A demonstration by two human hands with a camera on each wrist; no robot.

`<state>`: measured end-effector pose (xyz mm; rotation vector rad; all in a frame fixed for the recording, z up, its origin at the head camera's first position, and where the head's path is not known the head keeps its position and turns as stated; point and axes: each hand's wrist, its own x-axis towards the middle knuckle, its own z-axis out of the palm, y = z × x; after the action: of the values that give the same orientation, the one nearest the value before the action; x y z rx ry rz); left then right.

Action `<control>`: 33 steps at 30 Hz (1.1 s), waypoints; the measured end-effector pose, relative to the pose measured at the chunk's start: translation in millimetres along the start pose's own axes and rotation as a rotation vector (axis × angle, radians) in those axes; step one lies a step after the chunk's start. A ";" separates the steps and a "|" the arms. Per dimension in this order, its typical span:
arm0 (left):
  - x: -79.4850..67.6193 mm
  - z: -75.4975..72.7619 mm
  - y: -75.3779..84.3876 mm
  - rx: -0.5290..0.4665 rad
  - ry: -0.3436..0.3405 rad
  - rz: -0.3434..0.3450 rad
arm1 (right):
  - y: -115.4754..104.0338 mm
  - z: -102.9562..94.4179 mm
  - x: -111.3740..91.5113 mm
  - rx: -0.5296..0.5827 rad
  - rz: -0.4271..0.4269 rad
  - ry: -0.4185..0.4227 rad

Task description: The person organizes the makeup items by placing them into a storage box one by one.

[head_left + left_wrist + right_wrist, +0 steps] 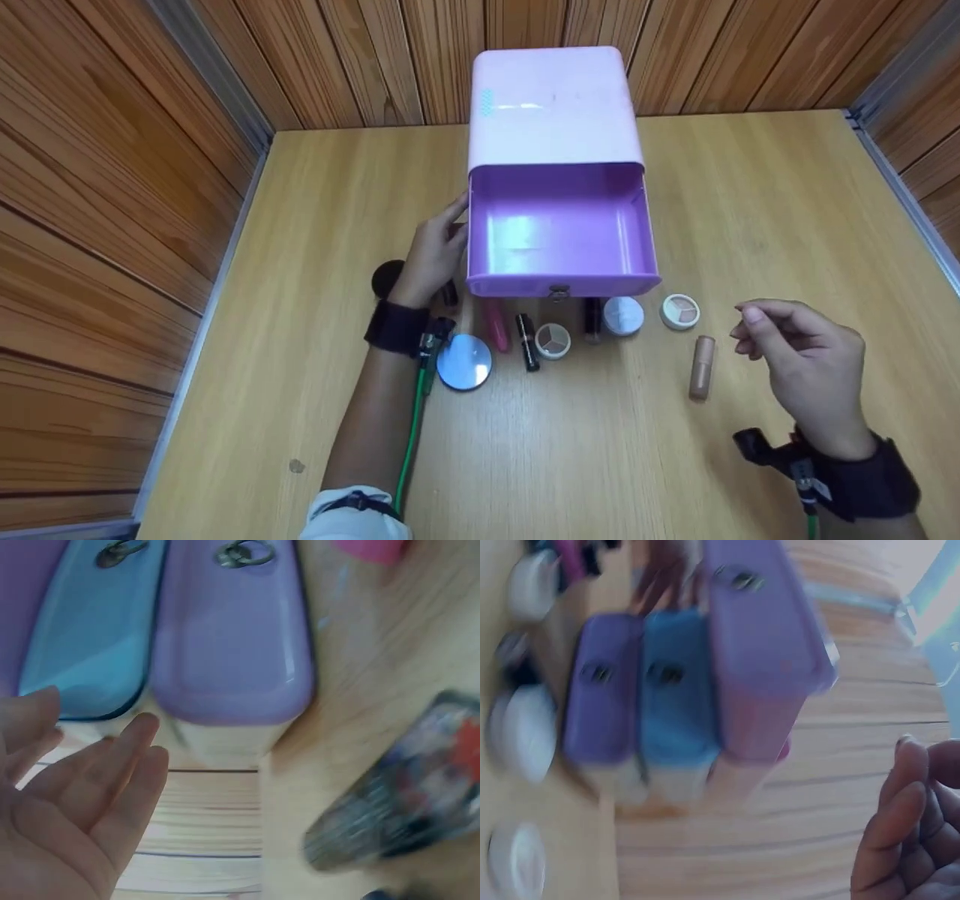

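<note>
A pink drawer box stands near the back of the table with its top purple drawer pulled out; bare purple floor shows inside. Below it, a blue drawer and a lower purple drawer are closed. My left hand is at the box's left side, its fingertips partly hidden behind it. The left wrist view shows those fingers loosely extended beside the blue drawer front. My right hand hovers at the right with fingers loosely bent and nothing held, nearest to a pinkish-brown tube.
Before the box lie a shiny round disc, a pink tube, a black tube, a three-section pot and a pale round jar. Another three-section pot sits farther right. Wood-plank walls border the table.
</note>
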<state>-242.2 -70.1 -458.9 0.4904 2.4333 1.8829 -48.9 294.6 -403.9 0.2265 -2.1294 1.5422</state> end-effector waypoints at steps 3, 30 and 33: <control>0.1 -8.9 10.9 0.066 -0.065 0.012 | 7.4 -14.9 -1.9 -0.337 0.049 -0.054; -8.3 -11.4 24.9 -0.056 0.027 0.069 | 72.4 -19.8 -11.3 -0.830 0.429 -0.553; -8.4 -9.8 22.2 -0.105 0.023 0.075 | 76.9 -14.2 -12.6 -0.840 0.470 -0.600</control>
<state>-231.2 -76.6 -436.7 0.5658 2.3457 2.0437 -65.4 332.4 -471.5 -0.1410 -3.2821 0.6685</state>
